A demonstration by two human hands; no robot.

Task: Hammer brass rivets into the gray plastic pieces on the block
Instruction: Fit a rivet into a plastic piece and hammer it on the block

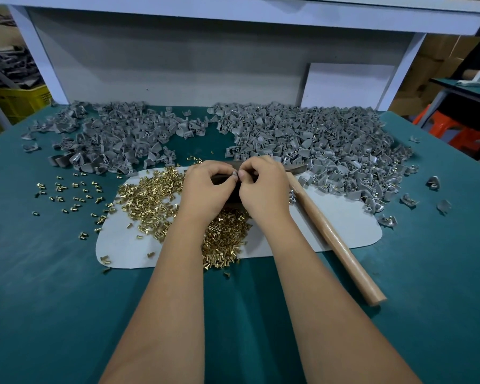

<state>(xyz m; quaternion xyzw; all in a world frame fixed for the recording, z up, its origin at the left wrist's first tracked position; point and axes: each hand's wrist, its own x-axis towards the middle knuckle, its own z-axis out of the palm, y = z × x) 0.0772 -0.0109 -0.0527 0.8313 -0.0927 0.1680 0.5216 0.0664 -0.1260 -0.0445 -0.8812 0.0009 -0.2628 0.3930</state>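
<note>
My left hand [203, 187] and my right hand [263, 184] meet over a dark block [219, 179], fingertips pinching a small gray plastic piece [234, 174] between them. The block is mostly hidden under my hands. A heap of brass rivets [150, 195] lies on a white mat [330, 225] below and left of my hands. A hammer with a wooden handle [333, 236] lies on the mat to the right, its dark head [297, 169] beside my right hand. Whether a rivet is in my fingers cannot be made out.
Two big piles of gray plastic pieces lie at the back, a left pile [108, 137] and a right pile [316, 142]. Loose rivets [67, 192] are scattered on the green table [53, 286]. A white shelf frame [233, 65] stands behind.
</note>
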